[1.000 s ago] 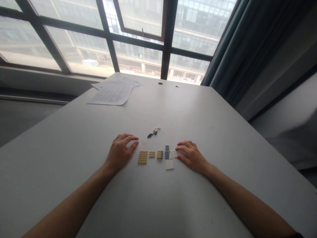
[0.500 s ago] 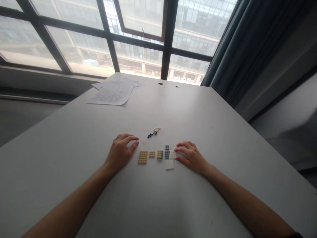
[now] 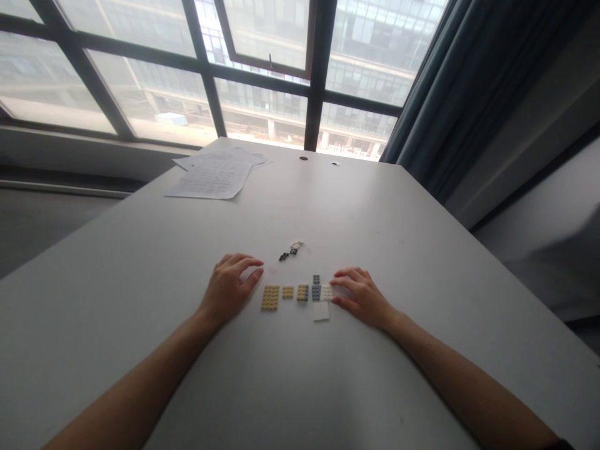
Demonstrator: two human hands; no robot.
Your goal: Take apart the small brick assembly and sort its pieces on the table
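My left hand point(image 3: 230, 282) rests on the table with thumb and fingers apart, holding nothing. Just right of it lies a large tan studded brick plate point(image 3: 270, 298), then a small tan plate point(image 3: 287, 292) and a tan-and-grey piece point(image 3: 302, 293). My right hand point(image 3: 359, 292) also rests on the table, fingers apart. Its fingertips are beside a white studded piece point(image 3: 327, 292), and I cannot tell whether they touch it. Left of that are a grey-blue piece point(image 3: 316, 292) and a dark grey one point(image 3: 316, 279). A smooth white tile point(image 3: 321, 311) lies in front.
Beyond the hands, small black pieces point(image 3: 284, 257) and small white pieces point(image 3: 297, 245) lie in a loose cluster. Printed papers point(image 3: 210, 178) spread over the far left of the white table point(image 3: 300, 381). Windows and a dark curtain point(image 3: 450, 100) stand behind.
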